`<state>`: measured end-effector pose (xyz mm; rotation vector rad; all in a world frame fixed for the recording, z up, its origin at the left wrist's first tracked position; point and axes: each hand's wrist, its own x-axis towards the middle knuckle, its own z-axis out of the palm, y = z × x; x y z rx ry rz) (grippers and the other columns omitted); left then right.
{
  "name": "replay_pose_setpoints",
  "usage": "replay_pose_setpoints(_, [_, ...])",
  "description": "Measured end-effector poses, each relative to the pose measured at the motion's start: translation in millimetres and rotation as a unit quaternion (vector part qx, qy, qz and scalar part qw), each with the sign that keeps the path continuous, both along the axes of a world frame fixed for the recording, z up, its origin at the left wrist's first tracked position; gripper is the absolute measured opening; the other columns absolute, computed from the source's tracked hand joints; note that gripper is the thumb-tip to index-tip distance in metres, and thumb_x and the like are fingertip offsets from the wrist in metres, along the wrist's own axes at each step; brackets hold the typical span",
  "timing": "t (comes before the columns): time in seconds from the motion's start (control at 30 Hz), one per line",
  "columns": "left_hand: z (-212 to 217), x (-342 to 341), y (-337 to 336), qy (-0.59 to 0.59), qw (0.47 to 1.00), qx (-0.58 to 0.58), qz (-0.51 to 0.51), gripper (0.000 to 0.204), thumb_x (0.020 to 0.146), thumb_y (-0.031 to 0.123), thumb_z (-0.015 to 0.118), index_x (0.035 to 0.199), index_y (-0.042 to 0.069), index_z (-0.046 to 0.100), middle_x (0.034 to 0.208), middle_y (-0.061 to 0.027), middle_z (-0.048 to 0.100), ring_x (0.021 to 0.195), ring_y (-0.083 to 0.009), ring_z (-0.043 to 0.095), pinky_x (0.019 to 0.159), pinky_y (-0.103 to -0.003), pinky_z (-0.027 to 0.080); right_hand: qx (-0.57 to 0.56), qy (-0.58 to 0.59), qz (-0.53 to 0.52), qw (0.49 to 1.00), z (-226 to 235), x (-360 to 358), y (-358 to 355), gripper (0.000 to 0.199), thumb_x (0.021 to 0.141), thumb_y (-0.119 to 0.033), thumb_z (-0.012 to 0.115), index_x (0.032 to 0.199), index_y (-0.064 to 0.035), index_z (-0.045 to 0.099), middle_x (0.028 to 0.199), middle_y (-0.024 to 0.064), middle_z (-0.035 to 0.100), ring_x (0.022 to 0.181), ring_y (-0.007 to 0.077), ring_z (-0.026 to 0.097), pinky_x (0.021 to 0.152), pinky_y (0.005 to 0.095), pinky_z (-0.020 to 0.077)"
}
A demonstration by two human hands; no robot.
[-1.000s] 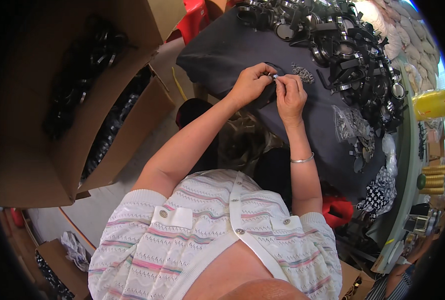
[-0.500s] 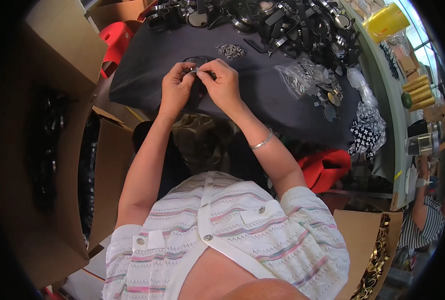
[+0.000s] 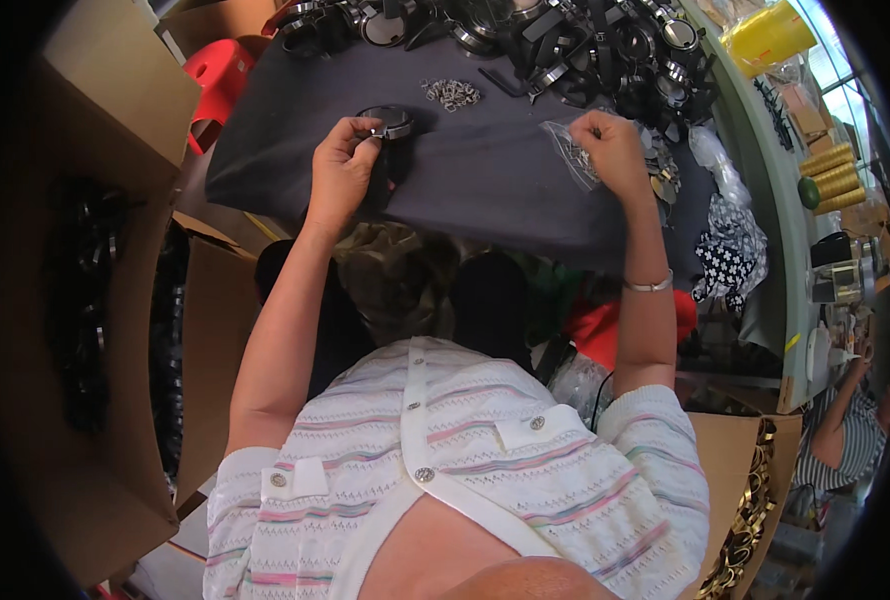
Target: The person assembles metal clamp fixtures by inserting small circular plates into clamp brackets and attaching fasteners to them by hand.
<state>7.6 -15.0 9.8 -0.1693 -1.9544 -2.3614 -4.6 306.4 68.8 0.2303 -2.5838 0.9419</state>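
Observation:
My left hand [image 3: 343, 168] pinches the near edge of a wristwatch [image 3: 393, 122], which has a round silver case and a dark strap hanging toward me. Over on the right, my right hand [image 3: 613, 150] is at a clear plastic bag [image 3: 565, 150] of small metal parts. Its fingers are curled together, and whatever they hold is hidden. Beyond the watch lies a small heap of silver metal links [image 3: 452, 94]. Several flat round metal discs [image 3: 662, 170] rest just right of my right hand.
A dense pile of watches with black straps [image 3: 605, 45] covers the table's far side. Cardboard boxes [image 3: 215, 330] with watches stand at left; another box [image 3: 730, 470] holds gold-coloured bands. A red stool [image 3: 220, 80] and a patterned cloth [image 3: 733, 245] flank the dark tablecloth [image 3: 485, 200].
My right hand has left the watch and moved right to the plastic bag. My left hand stays on the watch, whose round case now shows more fully.

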Motion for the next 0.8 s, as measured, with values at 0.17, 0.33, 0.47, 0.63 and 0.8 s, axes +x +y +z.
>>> replay_pose_setpoints(0.17, [1,-8,5,0.013,1.000,-0.001,0.004,0.014,0.086,0.002,0.051,0.099,-0.001,0.054,0.078,-0.0052,0.057,0.053,-0.0114,0.055,0.047,-0.026,0.049,0.217,0.059,0.027,0.974,-33,7,29,0.008,0.077,-0.009,0.059,0.083,-0.0045,0.062,0.081,0.0147,0.061,0.070,0.0305,0.061,0.063,0.0406,0.0472])
replay_pose_setpoints(0.33, [2,-14,-1,0.011,1.000,-0.002,0.008,0.014,0.086,0.002,0.051,0.099,-0.001,0.054,0.082,-0.0061,0.057,0.053,-0.0125,0.055,0.047,-0.026,0.049,0.300,0.029,-0.027,0.953,-38,-3,16,0.008,0.079,-0.009,0.056,0.083,-0.0029,0.059,0.083,0.0156,0.059,0.077,0.0369,0.058,0.066,0.0425,0.0466])
replay_pose_setpoints(0.47, [-14,-20,-13,0.215,0.958,-0.156,0.110,0.013,0.080,0.000,0.049,0.091,-0.001,0.057,0.078,-0.0043,0.056,0.062,-0.0086,0.052,0.049,-0.026,0.047,0.411,0.071,-0.009,0.909,-41,-7,8,0.009,0.081,-0.009,0.051,0.078,-0.0026,0.055,0.084,0.0163,0.056,0.069,0.0339,0.060,0.061,0.0432,0.0486])
replay_pose_setpoints(0.63, [-25,-14,12,0.076,0.994,-0.037,0.062,0.013,0.079,-0.001,0.053,0.091,0.001,0.058,0.071,-0.0020,0.055,0.063,-0.0066,0.050,0.050,-0.025,0.047,0.467,0.075,0.027,0.881,-44,4,28,0.003,0.079,-0.005,0.051,0.081,-0.0048,0.053,0.082,0.0140,0.055,0.059,0.0306,0.060,0.053,0.0399,0.0495])
replay_pose_setpoints(0.8, [-8,0,6,0.026,0.999,-0.018,0.025,0.015,0.084,0.001,0.050,0.098,0.000,0.053,0.071,-0.0030,0.054,0.056,-0.0084,0.052,0.046,-0.027,0.051,0.497,0.081,0.080,0.860,-35,6,18,0.004,0.079,-0.006,0.051,0.076,-0.0041,0.053,0.078,0.0143,0.055,0.059,0.0304,0.060,0.053,0.0392,0.0492])
